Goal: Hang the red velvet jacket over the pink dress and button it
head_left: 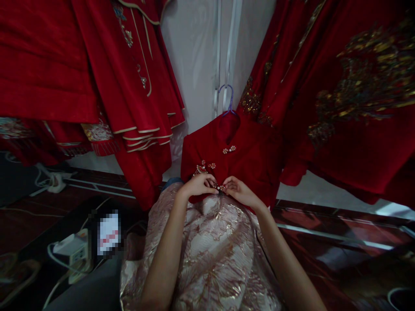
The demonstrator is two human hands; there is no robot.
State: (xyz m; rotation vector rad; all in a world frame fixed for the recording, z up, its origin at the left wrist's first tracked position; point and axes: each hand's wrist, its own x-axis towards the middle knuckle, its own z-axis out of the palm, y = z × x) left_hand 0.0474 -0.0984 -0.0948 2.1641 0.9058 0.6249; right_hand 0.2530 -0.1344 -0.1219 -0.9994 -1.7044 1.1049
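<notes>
Left hand and right hand pinch narrowly on a small beaded clasp between them, on the red jacket hanging just ahead. The velvet looks soft and limp, and is probably best held at the clasp's edges.

A small deep-red jacket hangs front-facing from the purple hook of a hanger, its collar up at the hook. Pearl-and-gold clasps step diagonally down its front: the upper clasp below the collar, the middle clasp lower left, and the lowest clasp at the bottom edge, pinched from both sides
</notes>
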